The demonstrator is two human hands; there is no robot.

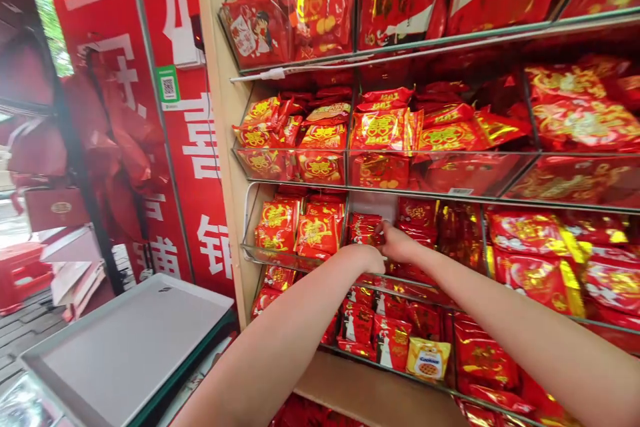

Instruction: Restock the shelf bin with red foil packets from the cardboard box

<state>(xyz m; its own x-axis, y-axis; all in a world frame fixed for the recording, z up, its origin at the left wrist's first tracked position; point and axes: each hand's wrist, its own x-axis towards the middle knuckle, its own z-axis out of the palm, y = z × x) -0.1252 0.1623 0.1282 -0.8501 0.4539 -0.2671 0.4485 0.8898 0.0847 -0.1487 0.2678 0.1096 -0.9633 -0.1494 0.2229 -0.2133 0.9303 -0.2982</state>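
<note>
Left hand [369,258]: around mid-frame by the clear shelf lip [280,257], fingers mostly hidden, so can't tell if it's gripping anything
Right hand [399,245]: just beside it, fingers up by the packets, honestly can't tell if they've got hold of any
Red packets [363,229]: stacked mid-frame
Yellow cookie pack [429,358]: lower right of centre
Grey tray [130,347]: lower left

Open gap above the red packets [364,229], shelf edge [440,199] overhead, clear front panel [417,289] below, upright divider [346,217] at left
</note>
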